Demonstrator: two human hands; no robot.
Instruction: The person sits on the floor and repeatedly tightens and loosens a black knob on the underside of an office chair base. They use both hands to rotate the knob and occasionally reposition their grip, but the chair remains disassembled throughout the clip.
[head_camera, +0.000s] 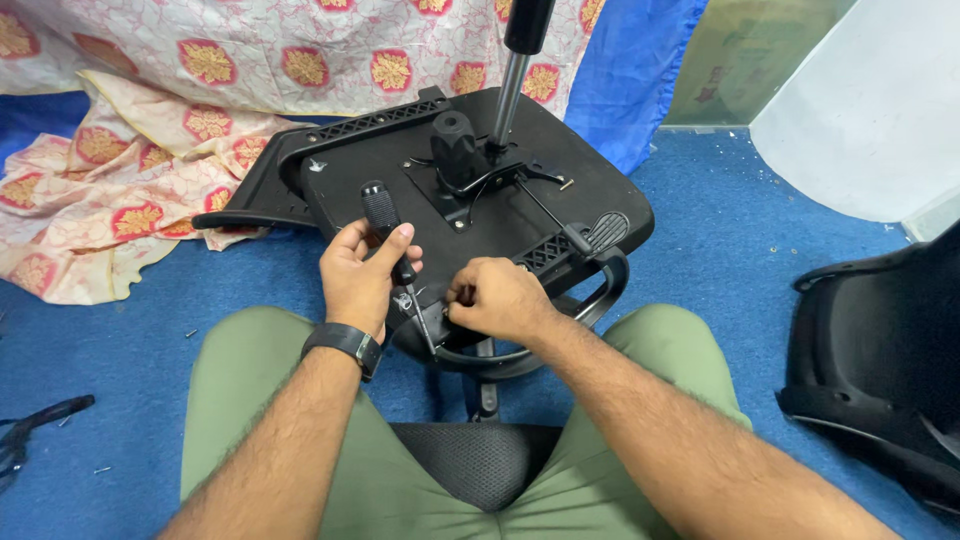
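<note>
An upturned black office chair seat (350, 170) lies on the blue carpet in front of my knees, its metal mechanism plate and gas cylinder (512, 80) pointing up. My left hand (358, 275) is closed around a screwdriver with a black ribbed handle (381, 210), its shaft slanting down toward the near edge of the seat. My right hand (497, 298) is closed at that same edge beside the screwdriver tip, pinching something small that I cannot make out. A black armrest loop (600, 295) curves under my right hand.
Patterned white and pink cloth (130, 150) is heaped at the back left. Another black chair part (880, 360) lies at the right. A mesh chair piece (480, 460) sits between my legs. Small screws are scattered on the carpet (190, 332); a black strap (30, 425) lies far left.
</note>
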